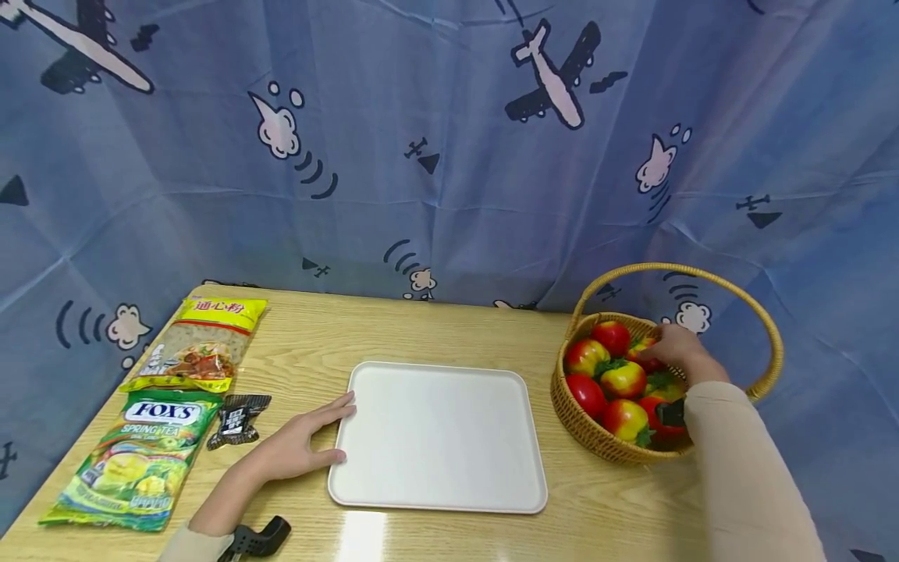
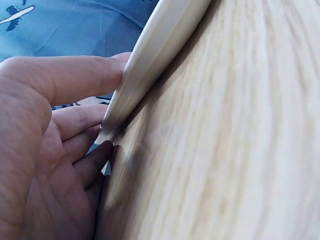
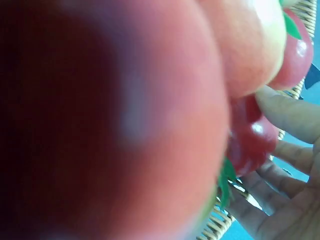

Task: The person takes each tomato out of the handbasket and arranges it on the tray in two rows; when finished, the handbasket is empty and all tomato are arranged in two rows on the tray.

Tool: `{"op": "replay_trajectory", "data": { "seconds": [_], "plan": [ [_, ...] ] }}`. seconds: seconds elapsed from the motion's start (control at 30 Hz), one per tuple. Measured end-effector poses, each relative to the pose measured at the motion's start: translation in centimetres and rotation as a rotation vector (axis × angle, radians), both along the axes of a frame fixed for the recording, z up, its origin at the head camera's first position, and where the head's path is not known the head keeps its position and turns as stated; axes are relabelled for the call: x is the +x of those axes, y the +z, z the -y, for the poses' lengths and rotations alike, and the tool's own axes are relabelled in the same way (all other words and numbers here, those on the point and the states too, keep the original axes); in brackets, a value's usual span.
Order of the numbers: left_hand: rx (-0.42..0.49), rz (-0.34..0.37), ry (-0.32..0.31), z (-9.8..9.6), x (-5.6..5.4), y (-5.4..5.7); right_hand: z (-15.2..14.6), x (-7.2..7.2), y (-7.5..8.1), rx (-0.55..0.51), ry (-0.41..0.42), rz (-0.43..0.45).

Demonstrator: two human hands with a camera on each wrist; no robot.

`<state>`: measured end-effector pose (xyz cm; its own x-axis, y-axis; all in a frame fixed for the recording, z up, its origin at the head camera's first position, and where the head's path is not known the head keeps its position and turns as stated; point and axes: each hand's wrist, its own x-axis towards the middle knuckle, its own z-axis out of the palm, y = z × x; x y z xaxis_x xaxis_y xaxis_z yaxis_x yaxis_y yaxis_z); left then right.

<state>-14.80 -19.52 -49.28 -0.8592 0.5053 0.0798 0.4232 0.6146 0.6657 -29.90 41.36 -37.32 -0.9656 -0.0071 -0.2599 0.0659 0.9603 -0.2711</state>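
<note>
In the head view my left hand [image 1: 298,446] lies at the left edge of a white tray [image 1: 438,437], fingers extended. Its thumb and fingertips touch the tray's side in the left wrist view. On the right, my right hand [image 1: 680,347] reaches into a wicker basket [image 1: 586,421] full of red and yellow fruit [image 1: 623,378]. The thumb and fingers curve around a glossy red fruit [image 3: 250,137] near the basket's back wall. Another red fruit [image 3: 170,125] fills much of the right wrist view, close and blurred.
A yellow pasta bag [image 1: 204,343], a green FOX'S candy bag [image 1: 136,460] and a small black packet [image 1: 239,420] lie at the table's left. The basket's tall handle [image 1: 677,268] arches over the fruit. Behind the table [image 1: 393,320] hangs a blue curtain [image 1: 449,195].
</note>
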Motion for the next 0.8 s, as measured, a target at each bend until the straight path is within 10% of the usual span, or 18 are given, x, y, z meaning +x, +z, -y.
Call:
{"op": "replay_trajectory", "data": {
  "seconds": [0.8],
  "plan": [
    [0.005, 0.001, -0.002, 0.02, 0.05, 0.01, 0.32, 0.26, -0.41, 0.027, 0.006, 0.007]
  ]
}}
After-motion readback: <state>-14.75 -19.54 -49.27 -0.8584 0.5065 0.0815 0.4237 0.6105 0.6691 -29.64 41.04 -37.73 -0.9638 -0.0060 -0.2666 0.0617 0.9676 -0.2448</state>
